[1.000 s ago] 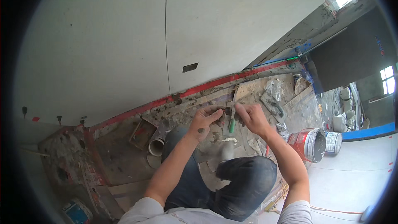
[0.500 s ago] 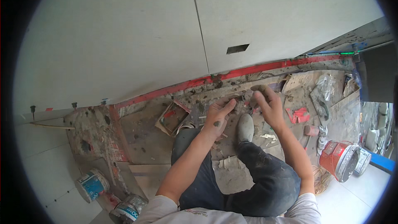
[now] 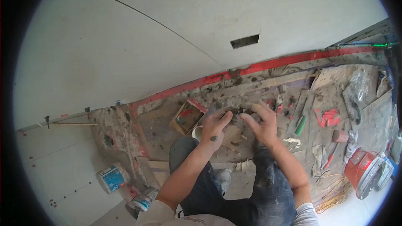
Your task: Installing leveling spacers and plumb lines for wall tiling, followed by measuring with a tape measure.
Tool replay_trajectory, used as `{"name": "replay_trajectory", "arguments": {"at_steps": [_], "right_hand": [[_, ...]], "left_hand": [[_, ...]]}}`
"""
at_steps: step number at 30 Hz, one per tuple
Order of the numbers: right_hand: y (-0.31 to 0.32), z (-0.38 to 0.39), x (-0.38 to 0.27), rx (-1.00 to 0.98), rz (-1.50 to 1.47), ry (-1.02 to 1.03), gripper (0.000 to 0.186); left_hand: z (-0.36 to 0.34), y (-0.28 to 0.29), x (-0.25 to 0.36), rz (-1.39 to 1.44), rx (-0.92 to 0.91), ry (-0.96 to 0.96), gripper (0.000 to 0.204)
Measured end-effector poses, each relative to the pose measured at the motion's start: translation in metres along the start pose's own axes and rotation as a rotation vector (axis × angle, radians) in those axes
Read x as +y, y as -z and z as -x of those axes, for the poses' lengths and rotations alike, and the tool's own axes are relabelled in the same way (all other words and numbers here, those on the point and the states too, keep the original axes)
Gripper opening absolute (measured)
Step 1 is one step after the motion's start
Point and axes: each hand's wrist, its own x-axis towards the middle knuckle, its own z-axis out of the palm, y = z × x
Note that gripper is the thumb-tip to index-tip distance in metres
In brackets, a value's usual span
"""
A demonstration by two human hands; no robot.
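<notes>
My left hand (image 3: 215,127) and my right hand (image 3: 263,126) are raised close together above the littered floor, thumbs facing each other. Their fingers curl in as if round something small and dark (image 3: 239,110) between the fingertips, too small to name. A grey smear marks the back of my left hand. Just left of that hand, on the floor, lies an open cardboard box (image 3: 188,116) with red bits in it. Beside the box stands a pale round cup or roll (image 3: 197,132).
Ahead rises a large pale wall panel (image 3: 159,54) with a rectangular cutout (image 3: 245,42). Red tape (image 3: 276,63) runs along its base. To the right lie a green-handled tool (image 3: 300,125), a mallet (image 3: 340,136), a red bucket (image 3: 359,169) and orange cord (image 3: 333,196). Blue-labelled buckets (image 3: 113,178) stand at left.
The view has shifted, and a green-handled tool now shows right of my hands. My fingertips have come closer together. The shoe between my hands has gone from there; one now shows lower down.
</notes>
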Motion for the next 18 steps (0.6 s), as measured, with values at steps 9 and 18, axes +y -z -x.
{"name": "replay_trajectory", "arguments": {"at_steps": [9, 18], "right_hand": [[-0.008, -0.005, 0.006, -0.091, 0.041, 0.074, 0.032], [-0.053, -0.008, 0.064, 0.044, -0.626, -0.415, 0.033]], "left_hand": [[0.009, -0.005, -0.002, 0.087, 0.025, -0.092, 0.031], [-0.041, -0.005, -0.022, -0.071, 0.247, -0.114, 0.033]]}}
